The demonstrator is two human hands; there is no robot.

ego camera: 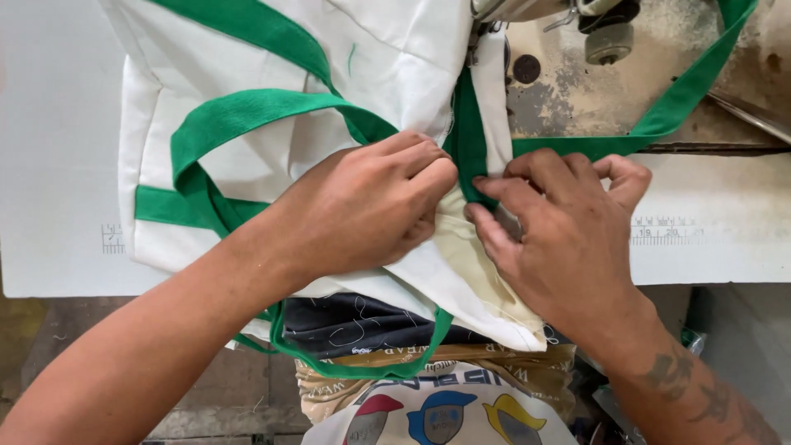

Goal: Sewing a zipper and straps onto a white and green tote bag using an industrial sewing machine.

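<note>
On the white sewing table (58, 165), a white fabric bag with green strap trim (387, 58) lies spread out, its lower edge hanging over the table's front toward the person's lap. The left hand (362, 206) rests knuckles-up on the bag, fingers curled down and pressing the cloth flat just left of a vertical run of green webbing strap (468, 140). The right hand (568, 231) sits just beside it, nearly touching; its thumb and forefinger are pinched closed on the lower end of that strap, where it meets a paler cream-coloured fabric panel (457, 247). Whether the left fingertips actually grip a fold or only press on it cannot be told, since they are tucked under.

A green loop handle (247, 111) curves across the bag to the left of the hands. Another length of the green strap (692, 78) runs from the right hand up to the far right corner, over the worn, stained metal bed of the sewing machine (577, 91). A printed ruler scale (667, 231) marks the table edge right of the right hand.
</note>
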